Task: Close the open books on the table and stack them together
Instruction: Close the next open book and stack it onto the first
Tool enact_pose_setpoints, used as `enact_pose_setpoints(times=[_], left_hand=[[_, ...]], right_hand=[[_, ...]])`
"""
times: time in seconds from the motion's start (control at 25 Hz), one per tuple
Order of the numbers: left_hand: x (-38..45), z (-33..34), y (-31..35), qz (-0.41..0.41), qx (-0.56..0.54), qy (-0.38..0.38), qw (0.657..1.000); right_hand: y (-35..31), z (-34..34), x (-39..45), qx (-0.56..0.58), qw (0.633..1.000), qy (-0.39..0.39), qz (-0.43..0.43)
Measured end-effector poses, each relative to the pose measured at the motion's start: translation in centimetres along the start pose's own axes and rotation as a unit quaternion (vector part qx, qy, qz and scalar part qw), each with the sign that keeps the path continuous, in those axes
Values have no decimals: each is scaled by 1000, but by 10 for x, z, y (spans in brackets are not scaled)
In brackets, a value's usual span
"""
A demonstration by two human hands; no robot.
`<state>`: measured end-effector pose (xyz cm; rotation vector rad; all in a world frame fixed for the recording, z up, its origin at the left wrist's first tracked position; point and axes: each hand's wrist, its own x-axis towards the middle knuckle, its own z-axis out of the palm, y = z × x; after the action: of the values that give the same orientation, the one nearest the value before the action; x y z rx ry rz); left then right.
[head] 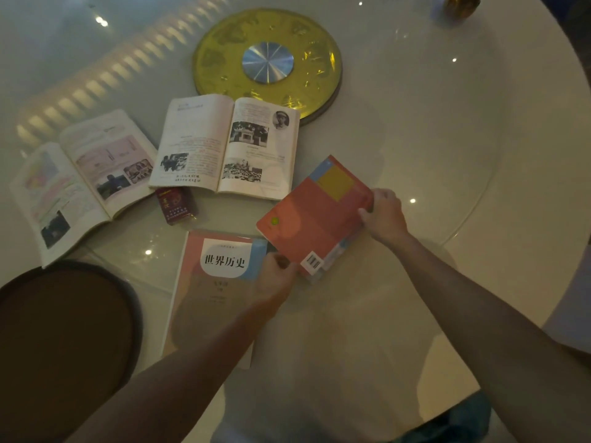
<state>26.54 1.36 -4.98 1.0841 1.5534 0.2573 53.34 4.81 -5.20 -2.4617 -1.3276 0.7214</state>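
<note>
A closed red book (315, 215), back cover up with a barcode, is held tilted just above the white table (431, 139). My left hand (276, 278) grips its near corner and my right hand (383, 215) grips its right edge. Beside it on the left lies a closed book (214, 282) with a pink and blue cover, partly under my left forearm. Two open books lie farther back: one with black-and-white photos (227, 145) in the middle and one with coloured pages (83, 180) at the left.
A small dark red box (175, 206) stands between the open books. A gold round turntable (267, 62) with a silver hub sits at the table's centre. A dark round seat (64, 340) is at the near left. A gold object (460, 4) stands far right.
</note>
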Motion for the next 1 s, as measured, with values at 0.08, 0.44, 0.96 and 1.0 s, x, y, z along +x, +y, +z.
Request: enact_pose_setpoints(times=[0.08,0.44,0.96,1.0], left_hand=[[-3,5,-4,-60,-30,21,998],[-2,31,19,-94,-118,30,988],[-21,16,43,89,-64,39,993],[-25,16,40,77,-62,41,994]], right_hand=[[5,-1,13,-28,999,-20,1],[61,-7,-33,22,993,53,101],[65,34,-187,473,812,-41,339],[59,29,-193,525,783,-61,328]])
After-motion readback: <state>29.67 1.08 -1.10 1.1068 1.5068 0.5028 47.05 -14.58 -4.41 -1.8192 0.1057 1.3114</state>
